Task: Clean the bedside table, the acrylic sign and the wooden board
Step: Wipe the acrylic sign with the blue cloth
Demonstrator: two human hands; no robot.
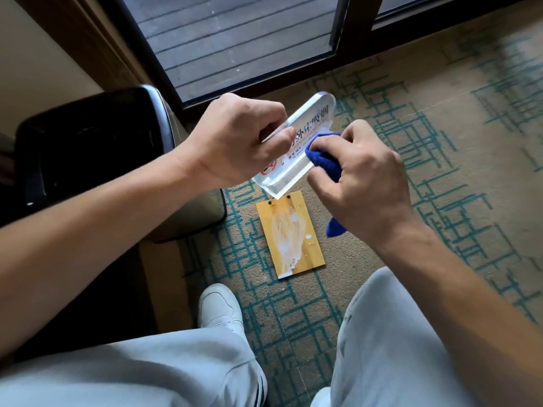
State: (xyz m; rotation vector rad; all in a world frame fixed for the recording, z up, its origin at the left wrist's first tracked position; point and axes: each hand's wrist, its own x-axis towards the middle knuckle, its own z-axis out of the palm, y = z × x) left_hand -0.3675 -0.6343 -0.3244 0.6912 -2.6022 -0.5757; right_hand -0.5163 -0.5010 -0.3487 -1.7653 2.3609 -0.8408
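My left hand (235,139) grips a clear acrylic sign (311,118) with black characters and a red no-smoking mark, held tilted in the air. My right hand (361,177) is closed on a blue cloth (323,158), whose bunched end presses against the sign's printed face. A tail of the cloth hangs below my right wrist. Straight under the sign, the yellow wooden board (293,236) lies flat on the carpet, with whitish smears across its middle. At the left edge stands the dark bedside table (88,248), partly covered by my left arm.
A black bin with a shiny lid (88,142) stands left of the board. A sliding glass door with a dark frame (235,39) runs along the top. Patterned beige and teal carpet (440,142) covers the floor. My knees and a white shoe (220,309) fill the bottom.
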